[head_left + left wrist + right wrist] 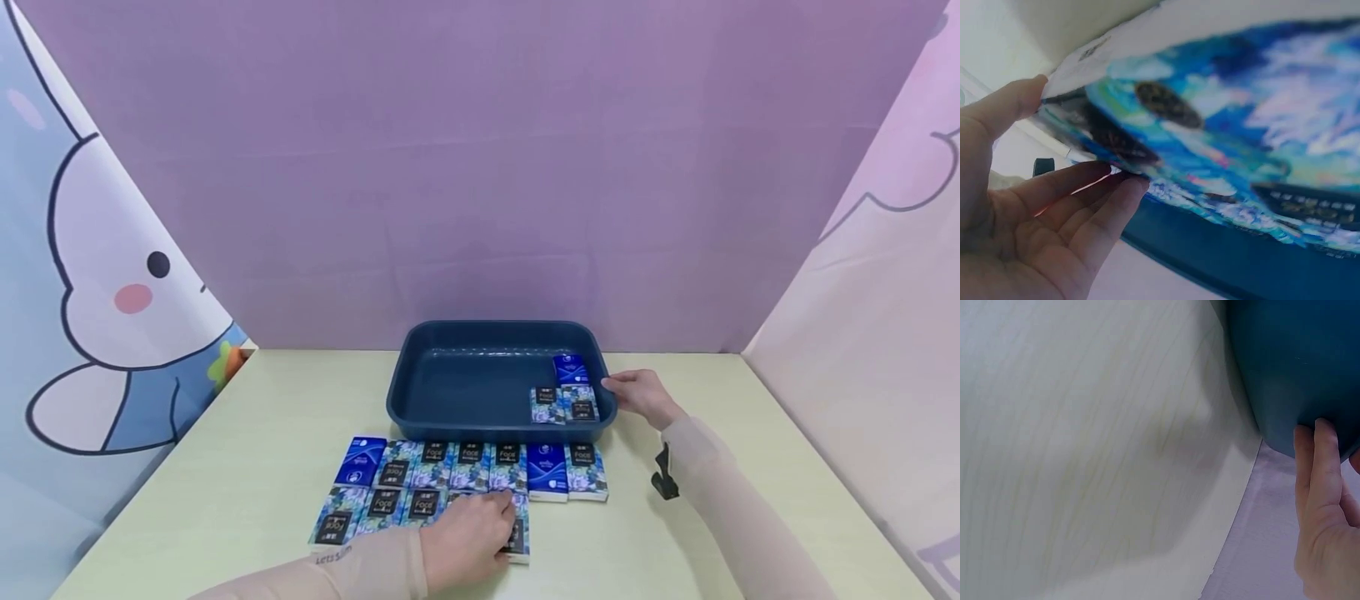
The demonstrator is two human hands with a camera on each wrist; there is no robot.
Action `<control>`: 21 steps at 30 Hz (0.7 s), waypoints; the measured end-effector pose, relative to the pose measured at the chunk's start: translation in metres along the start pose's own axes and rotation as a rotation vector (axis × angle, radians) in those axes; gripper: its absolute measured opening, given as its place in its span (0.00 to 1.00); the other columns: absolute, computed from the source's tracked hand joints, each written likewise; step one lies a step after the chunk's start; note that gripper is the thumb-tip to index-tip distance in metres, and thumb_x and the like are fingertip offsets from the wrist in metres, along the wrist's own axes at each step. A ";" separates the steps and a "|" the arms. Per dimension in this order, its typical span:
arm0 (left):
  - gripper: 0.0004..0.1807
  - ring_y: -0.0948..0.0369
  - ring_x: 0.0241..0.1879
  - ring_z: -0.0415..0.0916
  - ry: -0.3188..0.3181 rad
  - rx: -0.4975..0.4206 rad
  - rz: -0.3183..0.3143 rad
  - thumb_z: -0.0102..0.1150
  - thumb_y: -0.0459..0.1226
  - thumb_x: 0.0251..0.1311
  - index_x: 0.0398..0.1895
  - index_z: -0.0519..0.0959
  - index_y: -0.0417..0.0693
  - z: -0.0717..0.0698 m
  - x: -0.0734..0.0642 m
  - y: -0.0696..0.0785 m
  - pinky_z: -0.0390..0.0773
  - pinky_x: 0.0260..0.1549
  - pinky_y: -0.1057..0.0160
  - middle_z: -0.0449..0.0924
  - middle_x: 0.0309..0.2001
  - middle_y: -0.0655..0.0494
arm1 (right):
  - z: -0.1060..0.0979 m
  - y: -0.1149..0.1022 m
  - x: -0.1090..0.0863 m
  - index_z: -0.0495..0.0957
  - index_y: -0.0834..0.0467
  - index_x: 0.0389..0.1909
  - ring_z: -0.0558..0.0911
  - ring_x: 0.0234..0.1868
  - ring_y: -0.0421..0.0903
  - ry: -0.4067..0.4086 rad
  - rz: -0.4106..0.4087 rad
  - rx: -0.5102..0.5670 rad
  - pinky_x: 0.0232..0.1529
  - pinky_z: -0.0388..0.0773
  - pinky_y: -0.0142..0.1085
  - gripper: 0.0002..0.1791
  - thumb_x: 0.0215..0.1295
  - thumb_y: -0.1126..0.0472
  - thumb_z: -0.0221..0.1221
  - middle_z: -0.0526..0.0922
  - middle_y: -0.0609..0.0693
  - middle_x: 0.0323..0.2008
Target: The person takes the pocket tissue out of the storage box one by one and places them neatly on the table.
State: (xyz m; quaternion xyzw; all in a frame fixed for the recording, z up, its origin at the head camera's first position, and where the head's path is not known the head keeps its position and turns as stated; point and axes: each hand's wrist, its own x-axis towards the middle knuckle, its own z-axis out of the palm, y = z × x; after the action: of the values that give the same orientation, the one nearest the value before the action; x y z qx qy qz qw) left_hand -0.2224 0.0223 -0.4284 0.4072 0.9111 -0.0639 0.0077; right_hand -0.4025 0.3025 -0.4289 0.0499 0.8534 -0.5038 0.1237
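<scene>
My left hand is over the right end of the front row of tissue packs. In the left wrist view, its thumb and fingertips pinch the edge of a floral tissue pack with a dark label. Part of that row is hidden under the hand. My right hand holds the right rim of a dark blue basin, its fingers against the outer wall. Inside the basin's right side lie a blue tissue pack and two floral packs, one of them a floral pack nearer the middle.
A back row of tissue packs stretches along the basin's front side, from a blue pack at the left to a floral pack at the right. The pale table ends at a purple backdrop, with printed cloths on both sides.
</scene>
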 end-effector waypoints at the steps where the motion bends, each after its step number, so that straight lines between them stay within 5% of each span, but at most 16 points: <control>1: 0.27 0.66 0.40 0.77 -0.002 -0.005 0.005 0.63 0.51 0.51 0.50 0.77 0.46 -0.001 0.000 0.000 0.79 0.33 0.71 0.78 0.46 0.56 | 0.000 0.000 0.000 0.66 0.72 0.58 0.78 0.51 0.56 0.000 -0.003 -0.002 0.52 0.75 0.44 0.27 0.67 0.55 0.51 0.72 0.68 0.55; 8: 0.27 0.65 0.42 0.78 -0.016 -0.125 0.037 0.62 0.53 0.50 0.49 0.79 0.46 -0.018 0.007 -0.006 0.79 0.36 0.71 0.79 0.49 0.56 | 0.001 -0.001 -0.001 0.66 0.72 0.57 0.79 0.50 0.55 0.000 -0.002 0.006 0.51 0.76 0.43 0.27 0.67 0.55 0.51 0.73 0.68 0.55; 14: 0.21 0.63 0.42 0.79 0.114 -0.155 0.035 0.62 0.46 0.52 0.47 0.80 0.45 -0.042 0.015 -0.014 0.79 0.38 0.71 0.80 0.47 0.54 | 0.001 -0.003 -0.004 0.66 0.72 0.58 0.78 0.51 0.55 -0.003 0.007 0.007 0.52 0.76 0.43 0.27 0.67 0.55 0.51 0.72 0.68 0.55; 21: 0.21 0.62 0.42 0.79 0.192 -0.153 -0.062 0.61 0.42 0.54 0.51 0.77 0.44 -0.073 0.034 -0.039 0.79 0.40 0.70 0.79 0.47 0.53 | -0.001 -0.005 -0.005 0.66 0.72 0.58 0.79 0.51 0.55 0.000 0.015 0.014 0.52 0.76 0.43 0.27 0.66 0.55 0.52 0.73 0.67 0.55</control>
State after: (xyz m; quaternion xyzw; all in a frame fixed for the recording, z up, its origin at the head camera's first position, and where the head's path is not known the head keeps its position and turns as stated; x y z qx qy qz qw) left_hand -0.2713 0.0309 -0.3539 0.3813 0.9220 0.0448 -0.0506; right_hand -0.3987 0.3010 -0.4234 0.0571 0.8495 -0.5089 0.1270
